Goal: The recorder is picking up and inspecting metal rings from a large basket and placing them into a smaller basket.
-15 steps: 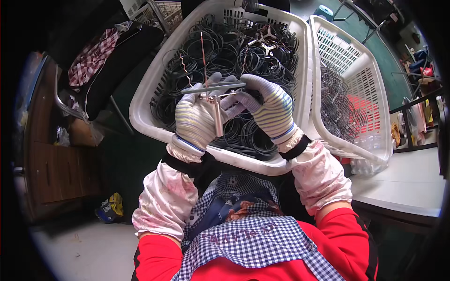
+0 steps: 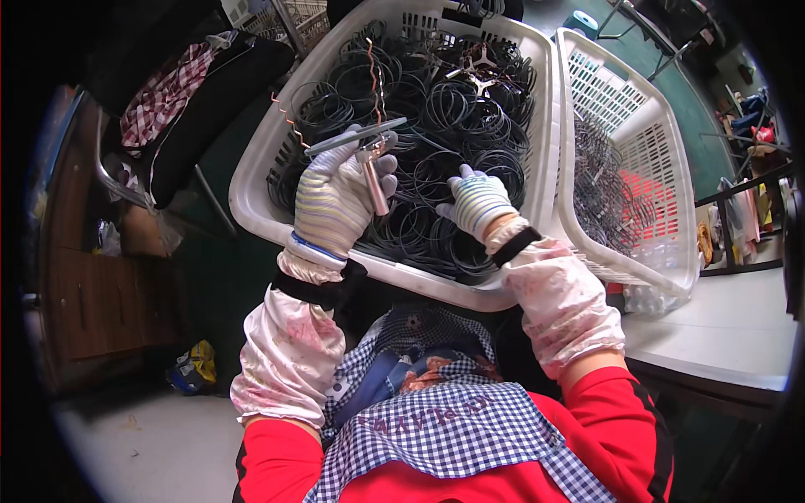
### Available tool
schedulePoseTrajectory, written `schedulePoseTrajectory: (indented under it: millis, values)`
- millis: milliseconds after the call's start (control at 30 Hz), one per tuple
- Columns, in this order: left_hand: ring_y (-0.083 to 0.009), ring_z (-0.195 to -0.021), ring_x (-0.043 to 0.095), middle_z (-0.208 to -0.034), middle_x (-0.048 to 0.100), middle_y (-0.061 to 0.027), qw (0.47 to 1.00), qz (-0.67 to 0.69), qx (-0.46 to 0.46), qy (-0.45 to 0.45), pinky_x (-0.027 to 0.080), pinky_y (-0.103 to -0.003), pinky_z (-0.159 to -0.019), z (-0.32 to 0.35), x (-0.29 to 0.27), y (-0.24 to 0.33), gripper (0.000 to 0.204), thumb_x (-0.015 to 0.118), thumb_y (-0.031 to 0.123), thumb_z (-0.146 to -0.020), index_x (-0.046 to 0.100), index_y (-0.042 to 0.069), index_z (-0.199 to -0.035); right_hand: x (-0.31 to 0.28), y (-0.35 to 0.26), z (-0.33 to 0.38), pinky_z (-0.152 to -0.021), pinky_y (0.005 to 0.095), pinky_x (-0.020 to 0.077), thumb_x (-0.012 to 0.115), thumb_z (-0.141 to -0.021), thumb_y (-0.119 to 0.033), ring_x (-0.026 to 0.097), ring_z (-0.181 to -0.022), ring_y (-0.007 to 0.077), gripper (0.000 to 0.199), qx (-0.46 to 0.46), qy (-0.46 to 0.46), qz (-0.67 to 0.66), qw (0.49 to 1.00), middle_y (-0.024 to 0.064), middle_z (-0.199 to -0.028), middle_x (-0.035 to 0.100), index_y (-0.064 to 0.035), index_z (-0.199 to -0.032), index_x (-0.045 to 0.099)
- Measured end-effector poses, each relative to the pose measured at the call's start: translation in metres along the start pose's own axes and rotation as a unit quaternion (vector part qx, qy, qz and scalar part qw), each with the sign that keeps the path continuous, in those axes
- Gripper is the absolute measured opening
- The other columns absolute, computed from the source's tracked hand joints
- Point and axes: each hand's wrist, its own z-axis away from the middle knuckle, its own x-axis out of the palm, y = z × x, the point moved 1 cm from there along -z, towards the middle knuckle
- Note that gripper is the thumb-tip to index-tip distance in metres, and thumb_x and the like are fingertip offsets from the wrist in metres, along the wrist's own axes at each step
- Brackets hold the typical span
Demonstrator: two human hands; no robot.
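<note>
My left hand [image 2: 334,197], in a striped knit glove, is closed around a wire assembly above the near left part of a white basket. The assembly has a shiny copper-coloured metal cylinder [image 2: 375,186] pointing down toward me. A thin grey ring or coil [image 2: 356,137], seen nearly edge-on, lies across its top. Wavy copper wires [image 2: 373,80] stick up and out from it. My right hand [image 2: 478,201], gloved alike, is low over the dark wire coils [image 2: 419,189] in the basket. Its thumb and fingers are apart, partly curled, with nothing visible between them.
The big white basket [image 2: 241,197] is full of coils, with silvery three-armed pieces [image 2: 480,82] among them. A second white basket [image 2: 683,193] at the right holds thin wire pieces [image 2: 608,189]. Beside it is a pale tabletop [image 2: 721,335]. A wooden cabinet [image 2: 109,302] stands left.
My right hand has let go of the wire assembly and moved down and right to the coils. My left hand has shifted slightly left, tilting the assembly with it.
</note>
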Motion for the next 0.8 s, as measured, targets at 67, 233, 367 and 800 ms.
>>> schedulePoseTrajectory:
  millis: [67, 233, 367, 800]
  values:
    - [-0.0272, -0.093, 0.068, -0.126, 0.060, -0.0270, 0.997, -0.050, 0.057, 0.022, 0.059, -0.041, -0.076, 0.002, 0.000, -0.004, 0.030, 0.055, 0.020, -0.100, 0.062, 0.002, -0.124, 0.009, 0.000, -0.006, -0.087, 0.0414, 0.0534, 0.067, -0.089, -0.039, 0.067, -0.108, 0.0272, 0.033, 0.005, -0.036, 0.025, 0.999, 0.0145, -0.126, 0.066, -0.0102, -0.103, 0.074]
    - [-0.0265, -0.097, 0.068, -0.123, 0.062, -0.0215, 0.993, -0.079, 0.086, -0.008, 0.059, -0.040, -0.076, 0.001, -0.014, -0.004, 0.038, 0.060, 0.017, -0.099, 0.054, 0.005, -0.134, 0.016, 0.006, -0.029, -0.076, 0.0450, 0.0561, 0.065, -0.089, -0.026, 0.073, -0.086, 0.0341, 0.022, 0.000, -0.136, 0.032, 0.990, 0.0150, -0.088, 0.075, -0.0104, -0.103, 0.072]
    - [-0.0236, -0.095, 0.067, -0.124, 0.061, -0.0175, 0.970, -0.179, 0.160, 0.035, 0.059, -0.036, -0.073, 0.003, 0.000, -0.004, 0.063, 0.065, 0.013, -0.096, 0.034, 0.013, -0.151, -0.004, 0.010, -0.018, -0.079, 0.0494, 0.0548, 0.063, -0.092, -0.020, 0.067, -0.094, 0.0429, 0.017, 0.012, 0.017, -0.224, 0.974, 0.0234, -0.093, 0.071, -0.0070, -0.101, 0.067]
    - [-0.0198, -0.112, 0.060, -0.138, 0.053, -0.0142, 0.570, -0.710, 0.413, 0.034, 0.053, -0.031, -0.095, 0.007, 0.027, -0.030, 0.077, 0.068, -0.002, -0.086, 0.033, 0.010, -0.155, -0.084, 0.034, -0.006, -0.082, 0.0429, 0.0608, 0.059, -0.101, -0.014, 0.070, -0.093, 0.0279, 0.018, 0.113, 0.089, -0.893, 0.426, 0.0143, -0.105, 0.069, -0.0056, -0.117, 0.055]
